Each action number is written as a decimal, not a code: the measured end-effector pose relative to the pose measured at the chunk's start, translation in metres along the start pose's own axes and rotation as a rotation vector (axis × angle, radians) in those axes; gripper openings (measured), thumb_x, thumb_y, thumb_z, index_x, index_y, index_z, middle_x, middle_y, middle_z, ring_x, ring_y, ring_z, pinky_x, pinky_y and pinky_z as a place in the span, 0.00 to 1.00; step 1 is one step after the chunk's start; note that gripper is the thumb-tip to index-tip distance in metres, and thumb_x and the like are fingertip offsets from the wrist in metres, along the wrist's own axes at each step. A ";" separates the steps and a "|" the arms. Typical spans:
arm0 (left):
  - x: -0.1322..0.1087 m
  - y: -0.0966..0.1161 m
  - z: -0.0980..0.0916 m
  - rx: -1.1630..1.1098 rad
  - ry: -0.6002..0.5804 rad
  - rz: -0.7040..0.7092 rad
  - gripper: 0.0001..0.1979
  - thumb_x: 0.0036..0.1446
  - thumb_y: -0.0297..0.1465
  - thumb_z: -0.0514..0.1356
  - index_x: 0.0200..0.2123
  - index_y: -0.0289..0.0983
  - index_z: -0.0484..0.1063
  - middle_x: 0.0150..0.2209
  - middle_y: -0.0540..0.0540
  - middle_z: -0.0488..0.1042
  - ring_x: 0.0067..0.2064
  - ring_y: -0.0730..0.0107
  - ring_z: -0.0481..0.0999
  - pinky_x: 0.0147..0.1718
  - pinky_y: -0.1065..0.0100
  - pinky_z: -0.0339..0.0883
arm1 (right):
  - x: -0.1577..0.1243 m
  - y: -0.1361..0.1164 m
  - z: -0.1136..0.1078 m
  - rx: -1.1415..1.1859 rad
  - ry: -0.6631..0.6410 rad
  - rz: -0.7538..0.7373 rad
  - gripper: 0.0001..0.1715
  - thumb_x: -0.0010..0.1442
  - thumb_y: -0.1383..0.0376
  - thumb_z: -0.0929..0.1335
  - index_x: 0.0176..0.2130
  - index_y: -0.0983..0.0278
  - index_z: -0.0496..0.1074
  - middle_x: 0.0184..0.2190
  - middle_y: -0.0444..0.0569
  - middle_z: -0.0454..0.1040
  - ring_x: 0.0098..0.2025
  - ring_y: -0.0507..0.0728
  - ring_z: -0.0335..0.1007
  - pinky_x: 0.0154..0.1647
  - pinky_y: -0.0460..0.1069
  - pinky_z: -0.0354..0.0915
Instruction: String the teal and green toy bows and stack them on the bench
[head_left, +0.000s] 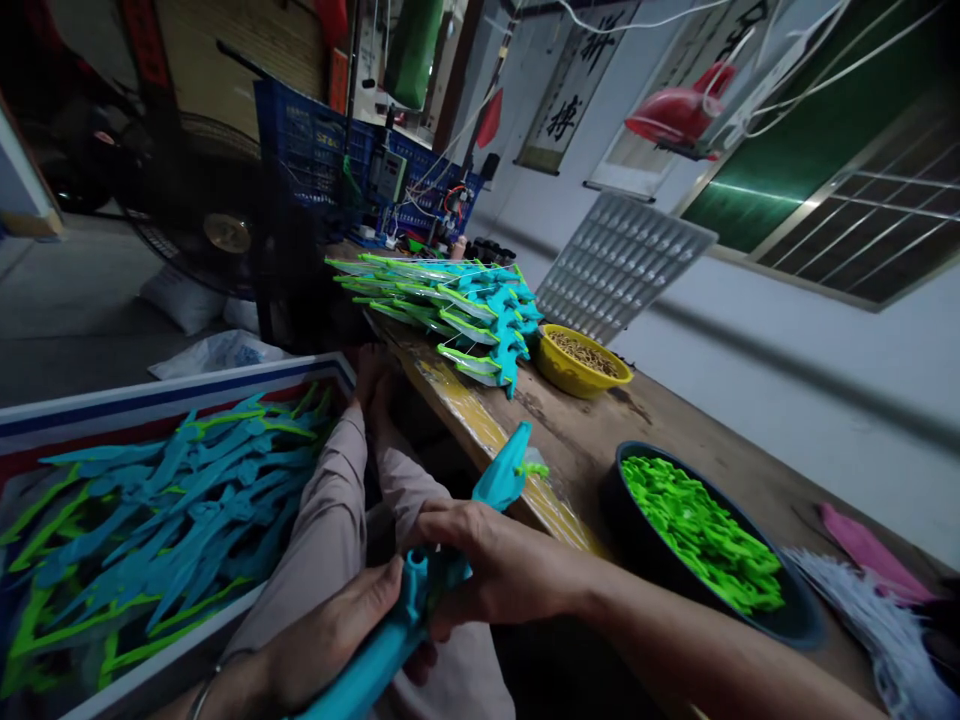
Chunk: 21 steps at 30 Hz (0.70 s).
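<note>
Over my lap I hold a long teal plastic toy crossbow body (pixel 504 474), slanting from the lower left up to the right. My left hand (pixel 330 628) is closed around its lower part, near a short round tube on it. Higher up, my right hand (pixel 499 560) grips the same piece, with fingers bent around its middle; its fingertips are partly hidden. A small lime-green part (pixel 534 470) shows beside the far tip. To my left, a large box (pixel 172 385) holds many teal bodies (pixel 202 510) and lime-green bow arms.
On the wooden table (pixel 660 400) lie stacked teal and green toy crossbows (pixel 480 310) with strings. Behind them stands a yellow bowl (pixel 581 378) of small brown pieces. Nearer are a dark basin (pixel 806 625) of lime-green parts and white strings (pixel 862 610). A fan (pixel 225 232) stands left.
</note>
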<state>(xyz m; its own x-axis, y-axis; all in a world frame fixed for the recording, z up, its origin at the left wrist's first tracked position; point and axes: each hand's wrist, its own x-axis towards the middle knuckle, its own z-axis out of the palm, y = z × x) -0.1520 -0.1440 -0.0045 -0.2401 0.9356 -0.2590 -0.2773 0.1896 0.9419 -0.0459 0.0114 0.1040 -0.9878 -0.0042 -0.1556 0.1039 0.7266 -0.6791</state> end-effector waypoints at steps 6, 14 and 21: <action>-0.009 0.035 -0.025 0.210 -0.541 -0.115 0.23 0.48 0.38 0.68 0.47 0.38 0.71 0.40 0.47 0.75 0.41 0.63 0.72 0.38 0.69 0.68 | -0.008 -0.004 0.004 0.092 -0.068 -0.050 0.14 0.56 0.68 0.78 0.41 0.67 0.76 0.36 0.46 0.71 0.36 0.53 0.69 0.35 0.44 0.64; -0.012 0.049 0.008 0.545 -0.333 -0.116 0.07 0.52 0.35 0.61 0.29 0.37 0.69 0.22 0.54 0.68 0.25 0.72 0.66 0.23 0.73 0.57 | -0.015 -0.016 0.029 -0.350 0.003 -0.118 0.18 0.51 0.69 0.77 0.40 0.69 0.69 0.36 0.51 0.71 0.35 0.56 0.66 0.30 0.47 0.60; -0.033 0.030 0.002 0.557 -0.240 0.232 0.11 0.56 0.39 0.61 0.36 0.36 0.74 0.29 0.49 0.74 0.27 0.70 0.67 0.32 0.70 0.67 | -0.023 -0.020 0.051 -0.634 0.066 -0.326 0.12 0.60 0.65 0.71 0.39 0.72 0.70 0.33 0.52 0.69 0.32 0.57 0.59 0.31 0.50 0.60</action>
<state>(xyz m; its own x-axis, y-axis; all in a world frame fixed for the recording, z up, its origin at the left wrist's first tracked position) -0.1507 -0.1682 0.0328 -0.0029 0.9992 -0.0411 0.2966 0.0401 0.9542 -0.0192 -0.0379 0.0849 -0.9642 -0.2617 0.0417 -0.2650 0.9551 -0.1327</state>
